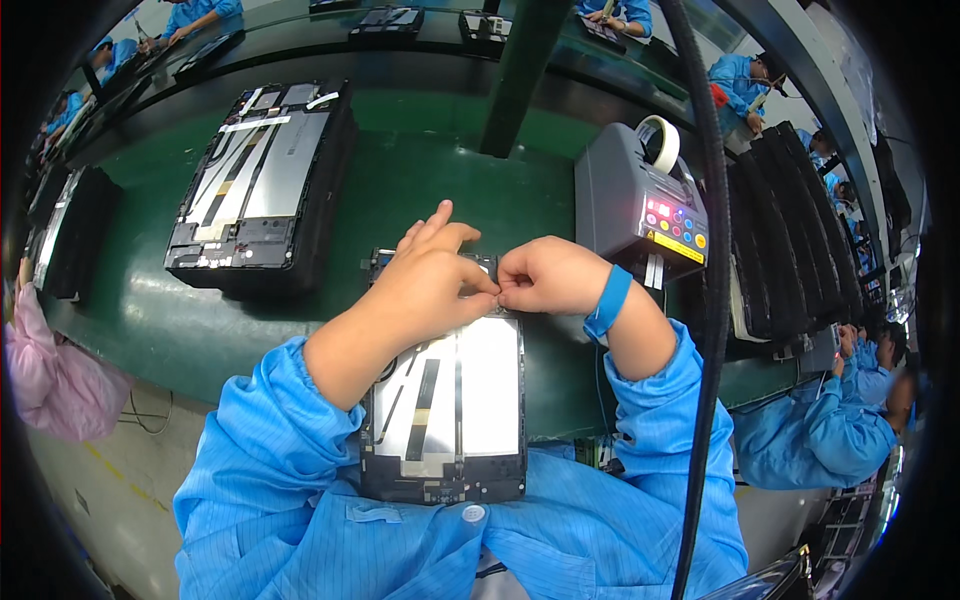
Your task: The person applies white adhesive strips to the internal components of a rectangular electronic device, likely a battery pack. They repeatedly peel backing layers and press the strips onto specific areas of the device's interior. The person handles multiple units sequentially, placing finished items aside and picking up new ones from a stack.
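Blue sleeves [300,470] of person's own smock fill the near edge, both forearms coming up from there. Between them lies an opened tablet back [450,400], black frame, silver plate with dark and tan strips, near end at person's chest, far end under the hands, on the near edge of the green bench [150,320]. Left hand [430,285] rests over tablet's far end, fingers bent, thumb and forefinger pinched; right hand [550,277], blue wrist strap [608,300] on it, pinched too, fingertips touching left's right at the far edge of the silver plate. Whatever is pinched is too small to tell. Far left: a stack of same open tablets [260,185], another stack [65,235] further left at bench edge. Right, just beside right hand: grey tape dispenser [640,205] with a tape roll on top and coloured buttons. Further right, row of black trays [790,230] on edge. Other people in blue at far and right edges. Pink cloth [50,370] near left.
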Action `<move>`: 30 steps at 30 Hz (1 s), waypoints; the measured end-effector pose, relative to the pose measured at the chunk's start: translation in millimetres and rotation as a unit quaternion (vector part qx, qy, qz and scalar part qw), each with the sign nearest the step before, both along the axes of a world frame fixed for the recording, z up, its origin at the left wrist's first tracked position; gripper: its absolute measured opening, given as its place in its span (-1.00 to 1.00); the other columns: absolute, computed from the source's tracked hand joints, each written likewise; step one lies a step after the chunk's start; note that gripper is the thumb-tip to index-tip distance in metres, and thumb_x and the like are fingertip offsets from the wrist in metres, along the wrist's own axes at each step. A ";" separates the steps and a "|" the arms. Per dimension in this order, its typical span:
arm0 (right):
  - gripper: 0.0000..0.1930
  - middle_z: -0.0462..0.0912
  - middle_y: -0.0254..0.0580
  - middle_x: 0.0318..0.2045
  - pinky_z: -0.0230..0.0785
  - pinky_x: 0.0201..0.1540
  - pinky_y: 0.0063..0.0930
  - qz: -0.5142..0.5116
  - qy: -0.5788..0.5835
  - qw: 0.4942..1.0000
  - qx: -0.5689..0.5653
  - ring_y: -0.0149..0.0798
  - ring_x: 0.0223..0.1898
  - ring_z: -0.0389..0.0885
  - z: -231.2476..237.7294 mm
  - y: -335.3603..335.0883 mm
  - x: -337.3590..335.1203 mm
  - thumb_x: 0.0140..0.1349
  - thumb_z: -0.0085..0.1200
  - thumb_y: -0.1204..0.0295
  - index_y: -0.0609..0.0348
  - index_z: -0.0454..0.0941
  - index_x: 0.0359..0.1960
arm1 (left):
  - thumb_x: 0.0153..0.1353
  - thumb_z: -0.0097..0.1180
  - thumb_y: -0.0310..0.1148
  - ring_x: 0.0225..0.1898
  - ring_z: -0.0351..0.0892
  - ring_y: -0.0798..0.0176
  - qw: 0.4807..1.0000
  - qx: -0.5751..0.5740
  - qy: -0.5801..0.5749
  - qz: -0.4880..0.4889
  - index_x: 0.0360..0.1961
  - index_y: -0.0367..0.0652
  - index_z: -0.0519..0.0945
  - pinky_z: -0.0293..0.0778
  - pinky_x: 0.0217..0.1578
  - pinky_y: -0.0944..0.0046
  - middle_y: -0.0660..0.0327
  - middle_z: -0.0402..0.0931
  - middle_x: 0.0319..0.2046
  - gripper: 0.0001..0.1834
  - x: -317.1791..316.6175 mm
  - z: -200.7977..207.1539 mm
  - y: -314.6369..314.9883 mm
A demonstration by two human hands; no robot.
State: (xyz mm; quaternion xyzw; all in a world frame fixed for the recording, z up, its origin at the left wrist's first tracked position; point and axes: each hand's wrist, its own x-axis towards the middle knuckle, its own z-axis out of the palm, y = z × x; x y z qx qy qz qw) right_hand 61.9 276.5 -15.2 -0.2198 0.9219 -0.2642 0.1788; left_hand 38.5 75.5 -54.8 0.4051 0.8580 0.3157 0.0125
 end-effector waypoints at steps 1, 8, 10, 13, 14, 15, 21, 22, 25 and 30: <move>-0.83 0.50 -0.25 -0.65 0.31 -0.47 -0.41 -0.004 -0.005 1.000 0.017 -0.32 -0.59 0.43 3.7 -1.7 1.0 0.06 0.15 0.35 0.19 0.54 -0.54 | -0.02 0.31 -0.15 0.37 -0.01 -0.27 1.000 -0.003 -0.005 0.004 -0.37 0.13 0.76 -0.06 0.32 -0.19 -0.04 0.41 0.11 -0.83 -0.2 -0.2 0.4; -0.81 0.57 -0.20 -0.65 0.40 -0.50 -0.53 -0.088 -0.063 0.994 -0.031 -0.36 -0.62 0.55 -0.6 5.0 3.6 0.04 0.16 0.36 0.27 0.59 -0.51 | -0.05 0.33 -0.17 0.37 0.00 -0.28 0.999 -0.014 -0.035 0.022 -0.38 0.16 0.77 -0.07 0.32 -0.21 -0.05 0.44 0.09 -0.84 -0.2 1.5 1.8; -0.81 0.58 -0.18 -0.66 0.41 -0.52 -0.55 -0.083 -0.025 0.996 0.010 -0.37 -0.64 0.57 -4.0 3.7 2.5 0.02 0.16 0.38 0.29 0.59 -0.51 | -0.05 0.33 -0.18 0.37 0.00 -0.28 0.999 -0.012 -0.038 0.021 -0.38 0.16 0.77 -0.07 0.32 -0.21 -0.05 0.44 0.09 -0.84 -0.5 1.2 1.9; -0.76 0.57 -0.17 -0.68 0.40 -0.53 -0.51 -0.149 -0.059 0.985 0.070 -0.36 -0.66 0.56 1.5 -5.0 2.1 0.00 0.16 0.33 0.31 0.58 -0.58 | -0.06 0.33 -0.18 0.37 -0.01 -0.29 0.999 -0.009 -0.038 0.021 -0.40 0.16 0.77 -0.07 0.31 -0.23 -0.06 0.44 0.09 -0.85 -0.5 1.0 2.0; -0.70 0.58 -0.12 -0.67 0.42 -0.51 -0.47 -0.166 -0.075 0.980 0.085 -0.30 -0.65 0.57 3.7 -7.5 1.3 -0.01 0.19 0.26 0.32 0.59 -0.59 | -0.05 0.33 -0.19 0.37 -0.02 -0.29 0.999 -0.005 -0.038 0.022 -0.41 0.16 0.77 -0.08 0.31 -0.23 -0.06 0.44 0.09 -0.86 -0.8 0.0 2.2; -0.64 0.58 -0.08 -0.66 0.43 -0.49 -0.42 -0.183 -0.090 0.974 0.099 -0.25 -0.64 0.58 6.1 -9.7 0.5 -0.01 0.21 0.20 0.34 0.59 -0.60 | -0.05 0.33 -0.19 0.38 -0.03 -0.29 0.999 -0.001 -0.038 0.024 -0.43 0.17 0.77 -0.08 0.32 -0.23 -0.06 0.44 0.08 -0.88 -0.8 -0.7 2.4; -0.47 0.58 0.14 -0.57 0.45 -0.33 -0.19 -0.208 0.037 0.955 0.207 0.09 -0.48 0.58 -8.8 9.7 20.6 0.07 0.20 -0.03 0.34 0.63 -0.50 | -0.10 0.37 -0.24 0.41 -0.16 -0.28 0.991 -0.036 0.131 -0.007 -0.03 0.01 0.63 -0.12 0.32 -0.28 -0.11 0.19 0.26 -0.49 19.2 6.0 -12.6; -0.56 0.61 0.12 -0.45 0.45 -0.25 -0.20 -0.255 0.045 0.953 0.159 0.08 -0.35 0.60 -7.2 4.6 36.9 0.06 0.22 0.08 0.31 0.63 -0.36 | -0.15 0.41 -0.20 0.41 -0.19 -0.30 0.989 -0.049 0.138 -0.005 0.23 -0.13 0.34 -0.09 0.32 -0.27 -0.16 0.04 0.31 -0.14 32.7 13.9 -25.7; -0.49 0.56 0.16 -0.13 0.38 0.00 -0.16 -0.303 0.137 0.943 0.002 0.17 -0.04 0.51 -29.0 -5.9 109.2 0.08 0.21 0.19 0.28 0.49 -0.01 | -0.31 0.50 -0.07 0.41 -0.25 -0.36 0.997 -0.074 0.000 0.006 0.33 -0.42 -0.02 -0.14 0.34 -0.22 -0.30 -0.10 0.34 0.28 77.0 37.7 -76.3; -0.17 -0.09 0.36 0.37 -0.51 0.36 0.23 -0.207 0.104 0.973 -0.003 0.26 0.43 -0.24 -62.7 -50.6 197.2 0.28 -0.21 -0.11 0.41 0.05 0.33 | -0.31 0.54 -0.04 0.36 -0.26 -0.52 0.989 -0.080 -0.121 -0.037 0.32 -0.52 -0.16 -0.13 0.32 -0.25 -0.53 -0.27 0.29 0.39 136.7 6.0 -136.3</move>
